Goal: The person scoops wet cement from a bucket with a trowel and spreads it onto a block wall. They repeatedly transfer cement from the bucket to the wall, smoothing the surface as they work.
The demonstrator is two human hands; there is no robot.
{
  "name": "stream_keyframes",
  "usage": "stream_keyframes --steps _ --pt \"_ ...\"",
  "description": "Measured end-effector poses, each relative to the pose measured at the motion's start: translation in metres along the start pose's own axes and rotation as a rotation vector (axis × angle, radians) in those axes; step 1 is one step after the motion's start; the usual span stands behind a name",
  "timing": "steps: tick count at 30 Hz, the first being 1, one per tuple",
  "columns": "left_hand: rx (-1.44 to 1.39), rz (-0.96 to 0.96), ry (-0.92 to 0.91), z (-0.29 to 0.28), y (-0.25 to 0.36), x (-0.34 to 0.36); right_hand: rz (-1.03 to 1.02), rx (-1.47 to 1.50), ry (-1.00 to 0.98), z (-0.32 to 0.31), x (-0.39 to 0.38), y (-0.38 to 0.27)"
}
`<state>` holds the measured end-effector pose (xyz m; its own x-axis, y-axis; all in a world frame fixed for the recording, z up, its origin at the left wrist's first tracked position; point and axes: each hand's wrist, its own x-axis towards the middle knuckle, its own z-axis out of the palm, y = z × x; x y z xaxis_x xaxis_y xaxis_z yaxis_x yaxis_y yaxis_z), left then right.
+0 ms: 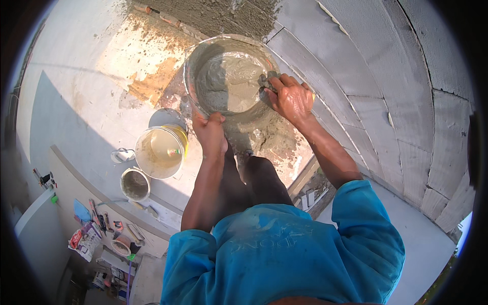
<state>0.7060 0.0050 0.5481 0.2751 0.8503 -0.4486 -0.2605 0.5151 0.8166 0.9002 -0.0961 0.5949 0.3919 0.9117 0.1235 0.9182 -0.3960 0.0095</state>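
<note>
A large bucket (pixel 196 57) holds wet grey mortar (pixel 229 76). My left hand (pixel 208 132) is closed on its near left rim. At the bucket's right rim, my right hand (pixel 292 99) is closed round a mortar-smeared object, apparently a tool with a small yellow end showing; its shape is mostly hidden by my fingers. Left of my legs stand a white-and-yellow bucket (pixel 181 145) with pale, murky contents and a smaller white bucket (pixel 136 184) with grey residue inside.
Grey block wall (pixel 366 76) curves along the right. Wet mortar (pixel 244 18) covers the top middle. A stained board (pixel 157 76) lies left of the big bucket. A white sandal (pixel 123 155) is beside the buckets. Tools and packages (pixel 101 223) crowd a lower ledge at left.
</note>
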Motion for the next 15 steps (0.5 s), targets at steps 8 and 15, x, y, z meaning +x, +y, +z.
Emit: stream_keyframes --steps 8,15 --pt "0.025 -0.128 0.202 -0.019 0.031 0.024 0.065 0.376 -0.258 -0.098 0.058 0.008" --pt "0.02 -0.122 0.128 -0.041 0.041 0.025 0.597 0.792 -0.401 -0.062 0.189 0.106"
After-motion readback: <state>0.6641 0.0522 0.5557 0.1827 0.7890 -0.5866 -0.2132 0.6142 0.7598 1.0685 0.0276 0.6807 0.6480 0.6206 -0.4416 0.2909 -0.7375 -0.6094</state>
